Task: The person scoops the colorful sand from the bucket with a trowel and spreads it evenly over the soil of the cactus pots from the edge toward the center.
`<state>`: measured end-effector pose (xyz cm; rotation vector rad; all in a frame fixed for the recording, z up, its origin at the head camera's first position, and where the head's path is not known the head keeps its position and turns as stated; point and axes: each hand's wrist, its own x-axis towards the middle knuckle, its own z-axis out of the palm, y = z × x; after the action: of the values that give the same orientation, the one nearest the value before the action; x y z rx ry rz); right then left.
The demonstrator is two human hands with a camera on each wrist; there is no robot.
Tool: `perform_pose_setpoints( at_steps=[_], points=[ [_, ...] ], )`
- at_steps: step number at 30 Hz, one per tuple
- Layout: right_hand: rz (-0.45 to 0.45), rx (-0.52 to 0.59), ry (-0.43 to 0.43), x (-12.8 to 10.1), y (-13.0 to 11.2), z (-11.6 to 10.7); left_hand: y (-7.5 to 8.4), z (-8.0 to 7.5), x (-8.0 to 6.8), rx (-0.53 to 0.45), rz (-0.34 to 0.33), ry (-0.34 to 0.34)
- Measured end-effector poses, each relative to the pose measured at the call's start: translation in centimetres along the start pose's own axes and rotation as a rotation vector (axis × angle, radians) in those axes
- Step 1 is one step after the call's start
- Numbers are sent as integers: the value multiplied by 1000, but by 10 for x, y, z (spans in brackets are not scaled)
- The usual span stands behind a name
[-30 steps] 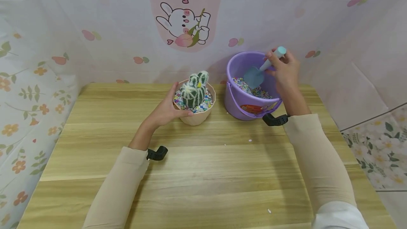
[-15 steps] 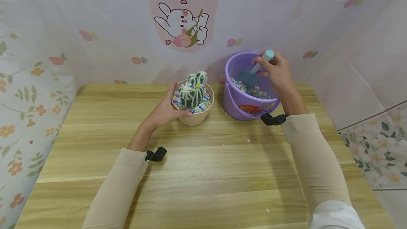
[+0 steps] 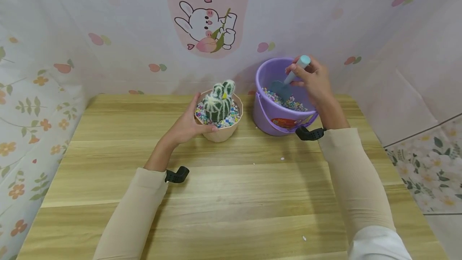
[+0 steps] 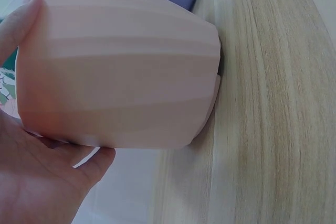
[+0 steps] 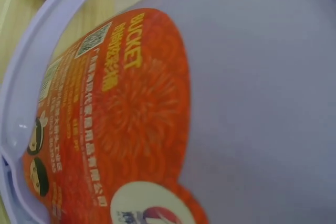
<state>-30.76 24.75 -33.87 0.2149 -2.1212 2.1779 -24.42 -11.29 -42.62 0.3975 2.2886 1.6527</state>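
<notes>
Pot: pale pink ribbed plastic flowerpot point(image 3: 224, 131)
Cactus: dark green round cactus point(image 3: 217, 105), white-striped
Bucket: lilac plastic bucket point(image 3: 268, 118), orange label
Scoop: light blue plastic trowel point(image 3: 288, 81)
Pebbles: multicoloured small pebbles point(image 3: 294, 104)
Table: pale striped wooden table point(image 3: 231, 187)

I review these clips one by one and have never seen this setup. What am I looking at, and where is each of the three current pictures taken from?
There is no machine here: a person works with two bare hands and wears three cameras. The wide picture comes from the head, looking down at a wooden table. The other two come from small cameras at the wrists.

The left hand holds a pink pot with a cactus and coloured pebbles; the left wrist view shows that pot's wall up close. The right hand has a grip on a blue scoop, whose blade is down in a purple bucket of pebbles. The right wrist view shows only the bucket's orange label.
</notes>
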Motion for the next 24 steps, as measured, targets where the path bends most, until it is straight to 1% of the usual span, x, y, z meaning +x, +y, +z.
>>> perform_pose_setpoints(
  at_steps=[5, 8, 11, 19, 24],
  points=[
    [40, 8, 10, 1, -2, 0, 0, 0, 0, -6, 4, 3],
    [69, 27, 36, 1, -4, -1, 0, -1, 1, -9, 6, 3],
    [96, 67, 69, 0, -6, -2, 1, 0, 1, -6, 2, 2],
    [116, 160, 108, 0, -5, -7, 1, 1, 0, 8, -2, 2],
    [132, 196, 136, -1, -6, -10, -1, 1, 1, 17, -3, 9]
  ],
)
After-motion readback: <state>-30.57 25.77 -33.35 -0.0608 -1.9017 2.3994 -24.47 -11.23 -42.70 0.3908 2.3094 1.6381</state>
